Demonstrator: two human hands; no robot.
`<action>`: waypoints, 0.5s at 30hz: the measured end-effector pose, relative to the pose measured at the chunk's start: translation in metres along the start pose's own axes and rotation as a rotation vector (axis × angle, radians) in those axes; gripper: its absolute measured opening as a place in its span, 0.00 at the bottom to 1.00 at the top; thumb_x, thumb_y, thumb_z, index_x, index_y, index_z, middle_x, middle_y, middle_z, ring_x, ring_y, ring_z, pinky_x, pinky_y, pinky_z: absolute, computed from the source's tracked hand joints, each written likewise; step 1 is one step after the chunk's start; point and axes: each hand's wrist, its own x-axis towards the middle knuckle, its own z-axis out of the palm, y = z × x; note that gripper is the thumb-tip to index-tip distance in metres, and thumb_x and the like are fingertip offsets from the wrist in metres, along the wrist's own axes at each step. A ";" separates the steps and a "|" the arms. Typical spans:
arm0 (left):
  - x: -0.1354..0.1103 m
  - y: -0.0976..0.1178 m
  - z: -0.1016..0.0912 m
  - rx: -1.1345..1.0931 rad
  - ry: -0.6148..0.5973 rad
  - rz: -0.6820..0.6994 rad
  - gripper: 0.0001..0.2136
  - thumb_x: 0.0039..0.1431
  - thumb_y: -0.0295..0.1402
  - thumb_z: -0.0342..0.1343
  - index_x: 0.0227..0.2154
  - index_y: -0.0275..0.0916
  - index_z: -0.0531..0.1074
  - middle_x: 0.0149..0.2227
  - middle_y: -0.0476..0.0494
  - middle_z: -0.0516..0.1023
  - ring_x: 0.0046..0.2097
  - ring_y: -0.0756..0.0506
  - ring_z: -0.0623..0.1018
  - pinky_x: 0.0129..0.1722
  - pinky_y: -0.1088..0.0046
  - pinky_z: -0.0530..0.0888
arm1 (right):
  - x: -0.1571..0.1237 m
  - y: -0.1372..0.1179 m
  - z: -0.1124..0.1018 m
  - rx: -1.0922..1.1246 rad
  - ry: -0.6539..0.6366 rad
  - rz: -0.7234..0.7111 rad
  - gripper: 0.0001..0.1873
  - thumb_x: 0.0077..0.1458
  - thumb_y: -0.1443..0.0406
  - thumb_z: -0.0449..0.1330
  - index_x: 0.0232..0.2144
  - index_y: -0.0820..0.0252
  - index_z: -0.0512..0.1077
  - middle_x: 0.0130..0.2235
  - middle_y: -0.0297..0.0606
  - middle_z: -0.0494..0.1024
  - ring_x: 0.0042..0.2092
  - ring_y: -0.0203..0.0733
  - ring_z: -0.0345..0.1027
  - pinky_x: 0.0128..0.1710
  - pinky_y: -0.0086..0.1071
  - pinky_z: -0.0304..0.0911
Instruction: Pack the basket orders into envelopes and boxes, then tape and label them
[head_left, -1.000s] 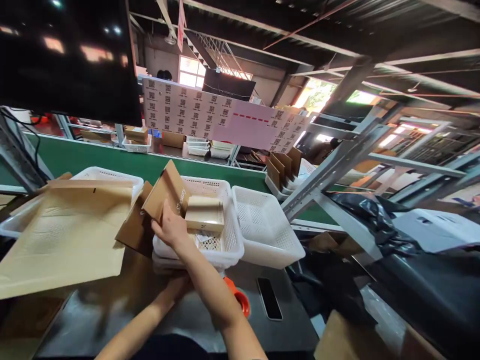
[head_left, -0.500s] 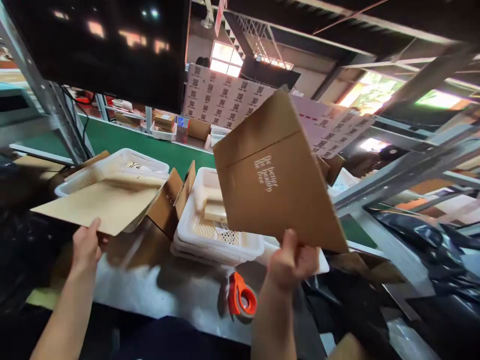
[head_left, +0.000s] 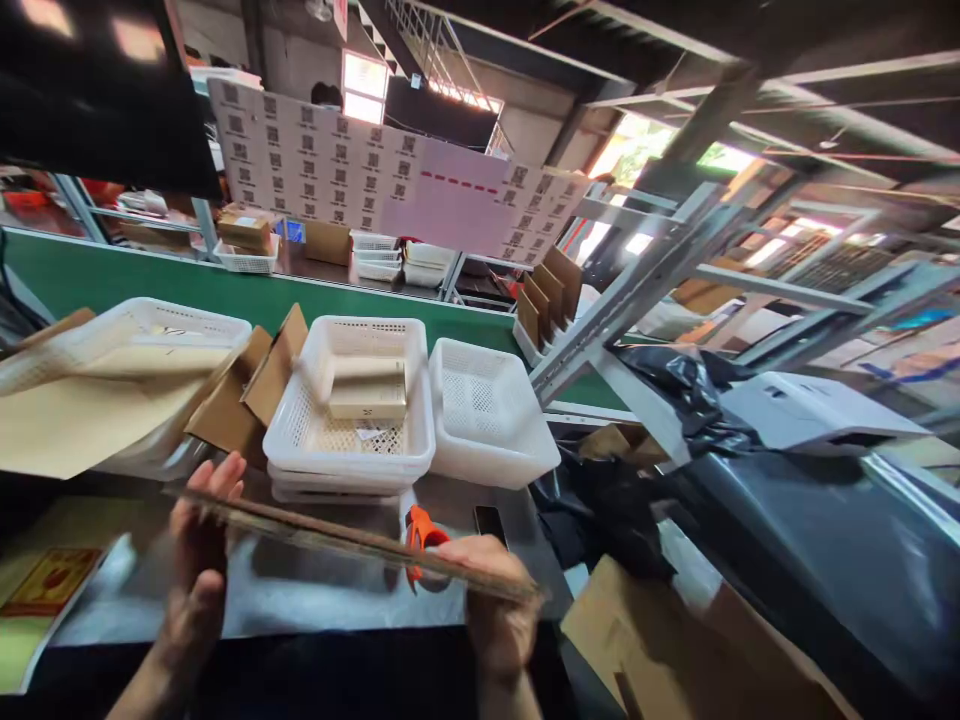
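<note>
A flattened cardboard box [head_left: 352,545] is seen nearly edge-on, low over the front of the metal bench. My right hand [head_left: 499,605] grips its right end, with the fingers underneath and partly hidden. At the other end, my left hand [head_left: 202,545] has its fingers stretched up behind the edge and its thumb apart; it looks open against the cardboard. Just beyond the cardboard, an orange tape dispenser [head_left: 421,530] is partly covered. Behind it stands a stack of white baskets [head_left: 349,468], the top one containing a small cream box [head_left: 367,390].
Right of the stack is another white basket [head_left: 495,455]. Cardboard pieces [head_left: 229,405] and a paper-topped basket [head_left: 202,320] stand left. A phone [head_left: 491,525] lies on the bench. The green conveyor [head_left: 465,325] runs behind; black plastic bags [head_left: 600,510] and a metal frame [head_left: 630,290] are right.
My left hand has let go of the tan sheet over the left basket and moved right to the cardboard. My right hand has lowered and tipped the cardboard from upright to edge-on. The view turned right.
</note>
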 end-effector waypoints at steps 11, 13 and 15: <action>-0.012 -0.080 -0.060 0.038 0.223 -0.684 0.33 0.52 0.61 0.61 0.52 0.43 0.76 0.56 0.39 0.81 0.66 0.31 0.72 0.59 0.51 0.76 | -0.038 0.054 0.060 0.193 -0.926 0.074 0.25 0.61 0.58 0.66 0.60 0.50 0.73 0.67 0.48 0.70 0.63 0.46 0.72 0.61 0.37 0.68; -0.018 -0.095 -0.069 0.033 0.243 -0.687 0.34 0.53 0.61 0.60 0.55 0.43 0.75 0.57 0.39 0.81 0.65 0.31 0.74 0.59 0.50 0.76 | -0.036 0.079 0.062 0.107 -0.912 0.093 0.25 0.56 0.56 0.70 0.55 0.52 0.75 0.64 0.48 0.73 0.61 0.48 0.74 0.61 0.39 0.68; -0.024 -0.104 -0.079 0.042 0.209 -0.684 0.35 0.50 0.58 0.63 0.57 0.42 0.74 0.58 0.39 0.80 0.66 0.31 0.73 0.61 0.49 0.74 | -0.037 0.110 0.057 0.019 -0.829 0.144 0.27 0.53 0.54 0.73 0.54 0.52 0.75 0.63 0.49 0.75 0.61 0.51 0.72 0.62 0.43 0.67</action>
